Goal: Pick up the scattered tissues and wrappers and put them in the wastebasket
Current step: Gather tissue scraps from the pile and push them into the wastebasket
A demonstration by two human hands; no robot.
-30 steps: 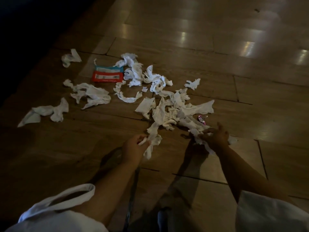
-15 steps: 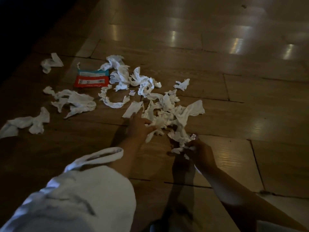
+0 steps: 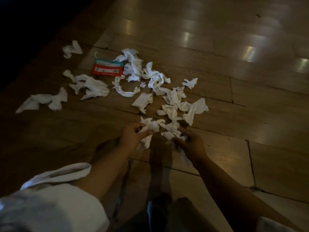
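Tissues [image 3: 173, 97]: white, crumpled, scattered on wood floor [image 3: 234, 101], most to the right of and nearer than the wrapper [image 3: 107, 68]; three pieces lie left of it. Wrapper: red and teal, flat, right end touching a tissue. Left hand [image 3: 133, 137]: nearer than wrapper, fingers curled, gripping a wad [image 3: 151, 129]. Right hand [image 3: 189, 145]: just beside the left, fingers curled round a clump [image 3: 171, 131]. Sleeve [image 3: 50, 206]: white, left arm.

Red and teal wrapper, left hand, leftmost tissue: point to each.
red and teal wrapper [image 3: 107, 71]: head view, middle of its red band.
left hand [image 3: 132, 137]: head view, back of the hand.
leftmost tissue [image 3: 48, 100]: head view, its crumpled middle.
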